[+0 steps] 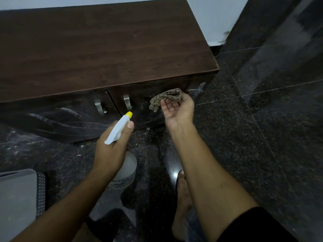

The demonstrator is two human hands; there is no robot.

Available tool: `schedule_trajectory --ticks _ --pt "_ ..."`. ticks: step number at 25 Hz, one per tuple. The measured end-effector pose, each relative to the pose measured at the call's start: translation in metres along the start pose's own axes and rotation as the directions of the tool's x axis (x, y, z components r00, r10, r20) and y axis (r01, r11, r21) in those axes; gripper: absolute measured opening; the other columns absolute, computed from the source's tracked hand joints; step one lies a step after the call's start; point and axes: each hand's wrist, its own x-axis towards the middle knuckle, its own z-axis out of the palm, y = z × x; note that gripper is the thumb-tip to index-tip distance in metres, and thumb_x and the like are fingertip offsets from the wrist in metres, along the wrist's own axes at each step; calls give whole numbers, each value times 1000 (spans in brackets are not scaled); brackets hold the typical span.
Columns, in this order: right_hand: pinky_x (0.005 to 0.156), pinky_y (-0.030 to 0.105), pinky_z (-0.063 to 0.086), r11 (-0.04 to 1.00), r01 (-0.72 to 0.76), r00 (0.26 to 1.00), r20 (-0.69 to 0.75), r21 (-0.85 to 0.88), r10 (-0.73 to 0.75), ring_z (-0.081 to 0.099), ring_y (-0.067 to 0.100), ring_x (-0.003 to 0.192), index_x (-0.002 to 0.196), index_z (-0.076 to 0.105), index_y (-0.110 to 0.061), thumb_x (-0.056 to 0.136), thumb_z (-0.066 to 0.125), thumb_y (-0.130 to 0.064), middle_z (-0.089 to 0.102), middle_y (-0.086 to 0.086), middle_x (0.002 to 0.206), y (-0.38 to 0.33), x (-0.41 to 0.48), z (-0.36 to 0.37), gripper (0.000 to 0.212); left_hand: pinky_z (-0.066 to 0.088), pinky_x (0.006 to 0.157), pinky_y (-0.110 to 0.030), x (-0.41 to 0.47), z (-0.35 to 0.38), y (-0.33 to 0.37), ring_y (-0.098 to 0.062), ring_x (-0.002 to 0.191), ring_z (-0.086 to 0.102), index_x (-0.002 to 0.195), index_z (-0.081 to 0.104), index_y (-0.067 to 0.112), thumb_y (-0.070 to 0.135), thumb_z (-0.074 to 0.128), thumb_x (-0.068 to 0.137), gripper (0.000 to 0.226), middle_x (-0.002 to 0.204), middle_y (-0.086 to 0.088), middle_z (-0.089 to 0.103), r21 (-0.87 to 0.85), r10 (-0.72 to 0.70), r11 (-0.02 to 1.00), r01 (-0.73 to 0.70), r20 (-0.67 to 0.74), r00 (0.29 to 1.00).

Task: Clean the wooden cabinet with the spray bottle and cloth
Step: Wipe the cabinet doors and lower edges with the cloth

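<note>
A low dark wooden cabinet stands against the wall, its two glossy doors facing me with metal handles. My left hand grips a white spray bottle with a yellow nozzle pointing at the right door. My right hand is turned palm up against the right door, just under the cabinet top's edge. It holds a crumpled beige patterned cloth behind its fingers, the cloth touching the door.
The floor is dark polished speckled stone. A grey bin-like object with a perforated side sits at the lower left. My bare foot is below the right arm. A dark stone wall rises on the right.
</note>
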Motion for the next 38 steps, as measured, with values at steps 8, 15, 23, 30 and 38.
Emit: schedule_trajectory --ticks 8,15,23,30,38 --pt "68 31 52 916 401 914 76 -26 -398 59 18 78 95 64 -14 84 64 5 64 5 85 -10 1 -7 22 49 72 -49 10 15 3 -35 73 56 115 69 50 52 58 96 22 101 -25 67 17 26 1000 -26 37 999" --pt "69 34 57 972 234 972 19 -28 -234 65 22 86 130 55 -3 87 66 3 66 13 100 -14 15 -22 45 47 67 -31 22 29 2 -23 72 51 98 73 33 60 59 95 30 84 -16 59 9 60 998 -61 94 994" --pt "76 39 56 967 251 967 -24 -52 -253 65 22 90 119 58 -6 91 61 -2 67 13 104 -36 17 -21 29 43 66 -12 23 37 10 -13 81 53 96 69 39 44 58 98 12 86 -23 60 5 59 998 -60 134 989" --pt "72 34 52 933 348 935 -43 -91 -353 62 18 85 105 58 -18 90 63 -2 67 7 97 -39 21 -25 23 45 62 -31 23 41 12 -35 75 54 97 70 31 47 57 96 20 89 -27 61 13 46 999 -48 126 991" --pt "70 36 52 887 462 886 45 7 -462 62 20 86 101 55 -17 86 66 1 64 9 99 -58 14 -15 26 46 67 -50 23 35 -1 -47 79 53 102 69 8 46 58 99 40 93 -34 61 35 46 998 -51 108 993"
